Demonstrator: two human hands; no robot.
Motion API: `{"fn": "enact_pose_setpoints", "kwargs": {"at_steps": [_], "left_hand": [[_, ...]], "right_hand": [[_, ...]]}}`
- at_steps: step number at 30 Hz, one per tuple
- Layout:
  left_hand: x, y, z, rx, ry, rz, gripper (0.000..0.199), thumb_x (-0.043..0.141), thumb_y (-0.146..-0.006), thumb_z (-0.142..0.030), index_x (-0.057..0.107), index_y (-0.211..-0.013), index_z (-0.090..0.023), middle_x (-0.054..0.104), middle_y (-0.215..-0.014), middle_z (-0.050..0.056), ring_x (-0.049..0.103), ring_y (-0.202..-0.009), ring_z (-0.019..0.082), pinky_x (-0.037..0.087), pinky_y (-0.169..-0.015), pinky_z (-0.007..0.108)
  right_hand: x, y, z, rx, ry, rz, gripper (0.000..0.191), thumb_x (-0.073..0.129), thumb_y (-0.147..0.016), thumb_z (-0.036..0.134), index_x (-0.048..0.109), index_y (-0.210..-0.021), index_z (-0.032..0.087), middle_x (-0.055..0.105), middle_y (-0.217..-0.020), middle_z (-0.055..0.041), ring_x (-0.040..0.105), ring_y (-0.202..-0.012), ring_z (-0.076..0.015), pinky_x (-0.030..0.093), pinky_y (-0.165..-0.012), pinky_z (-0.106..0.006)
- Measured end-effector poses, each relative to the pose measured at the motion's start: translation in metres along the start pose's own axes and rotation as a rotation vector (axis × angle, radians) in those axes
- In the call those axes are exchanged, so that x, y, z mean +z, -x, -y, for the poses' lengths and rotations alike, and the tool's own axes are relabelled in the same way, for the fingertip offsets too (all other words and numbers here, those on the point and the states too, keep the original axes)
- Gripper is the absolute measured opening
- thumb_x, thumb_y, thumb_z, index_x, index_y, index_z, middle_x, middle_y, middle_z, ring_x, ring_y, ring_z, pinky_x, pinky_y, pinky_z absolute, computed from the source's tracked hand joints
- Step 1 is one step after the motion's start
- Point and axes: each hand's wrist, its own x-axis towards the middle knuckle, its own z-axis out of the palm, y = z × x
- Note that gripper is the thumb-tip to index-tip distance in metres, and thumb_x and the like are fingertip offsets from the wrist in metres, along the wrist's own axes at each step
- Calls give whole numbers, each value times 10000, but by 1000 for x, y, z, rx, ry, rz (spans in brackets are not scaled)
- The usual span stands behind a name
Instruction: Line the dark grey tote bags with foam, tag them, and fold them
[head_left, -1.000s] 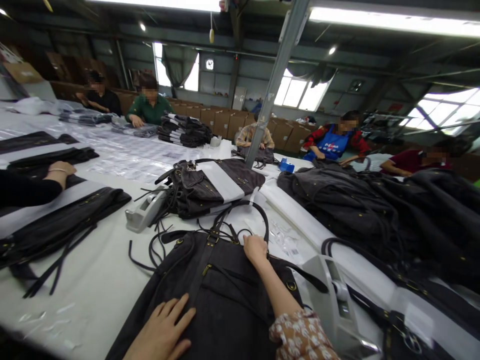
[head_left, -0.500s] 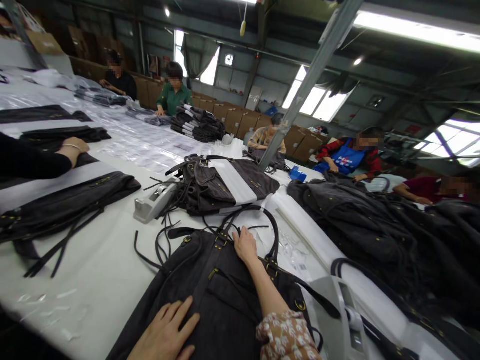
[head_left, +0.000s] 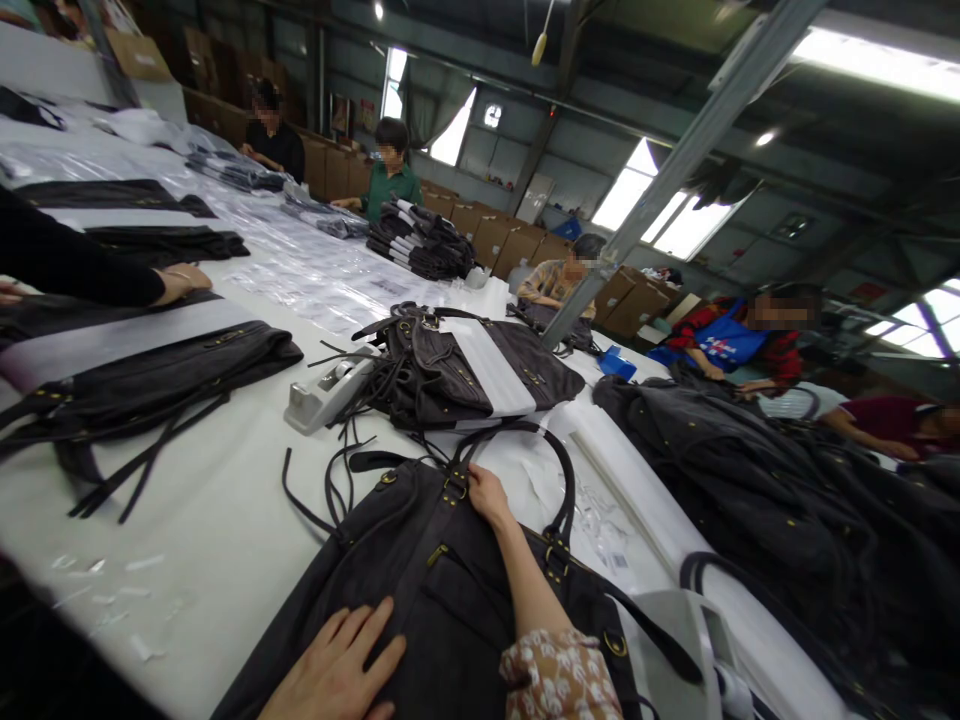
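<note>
A dark grey handbag [head_left: 442, 610] with brass fittings lies flat before me, its top edge facing away. Spread across its lower front is my left hand [head_left: 341, 660], palm down and fingers apart. At the top edge, my right hand [head_left: 487, 492] pinches the bag beside the buckle of one handle [head_left: 566, 480]; its fingertips are partly hidden over the edge. Thin dark straps [head_left: 334, 485] trail off the bag's left corner. Just beyond lies a stack of similar bags [head_left: 420, 375] with a white paper band [head_left: 487, 365] round it.
A grey tape dispenser [head_left: 322, 395] stands left of the stack, another tape dispenser [head_left: 682, 640] at right. A large heap of dark bags [head_left: 750, 480] fills the right. At left, a co-worker's hand [head_left: 184, 283] rests on banded bags [head_left: 202, 365]. A metal post [head_left: 675, 160] rises beyond.
My right hand has shifted slightly left to the handle's buckle, and its fingers have curled in. My left hand stays on the bag. The co-worker's hand lies lower on the banded bags.
</note>
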Motion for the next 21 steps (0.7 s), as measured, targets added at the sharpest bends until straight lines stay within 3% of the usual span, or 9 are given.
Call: {"fn": "enact_pose_setpoints", "kwargs": {"at_steps": [7,9,12,14,17,21], "left_hand": [[-17,3,-5,-8,2,-27,506,542,-853,-331,452,-1351,-329,427,-1440,131,502,-1220,341,436,-994,510],[-14,6,-5,-8,4,-75,497,524,-869,-351,436,-1358,-337,424,-1443,113,489,-1227,320,422,-1003,506],[-9,10,-5,-6,-5,-140,476,507,-883,-379,436,-1352,-340,415,-1444,87,468,-1225,294,400,-1013,488],[-7,11,-6,0,-20,-166,455,502,-885,-382,458,-1334,-326,416,-1435,84,459,-1215,290,389,-1010,478],[-8,12,-7,16,-42,-189,431,495,-884,-380,489,-1308,-302,424,-1417,90,448,-1203,291,381,-998,470],[-10,12,-8,33,-73,-194,416,477,-888,-389,507,-1289,-281,444,-1389,103,448,-1189,297,381,-983,475]], "right_hand": [[-2,3,-8,-112,-21,114,399,428,-735,60,711,-957,234,650,-1103,-46,560,-1029,-188,431,-854,-279],[-4,9,-9,-115,-58,105,425,422,-778,88,662,-1102,222,631,-1165,-61,551,-1080,-188,422,-919,-301],[-14,30,-12,-63,-110,28,500,360,-864,147,460,-1352,182,564,-1290,-109,519,-1169,-186,391,-1004,-348],[-29,53,-17,-21,-128,-9,499,347,-888,182,417,-1381,161,554,-1307,-130,521,-1181,-195,386,-1022,-376],[-63,103,-25,5,-136,-5,434,420,-879,247,530,-1286,142,592,-1263,-136,539,-1170,-223,385,-1033,-393],[-97,203,-18,-18,-110,45,444,480,-873,344,562,-1259,140,594,-1265,-138,536,-1184,-233,398,-1031,-388]]}}
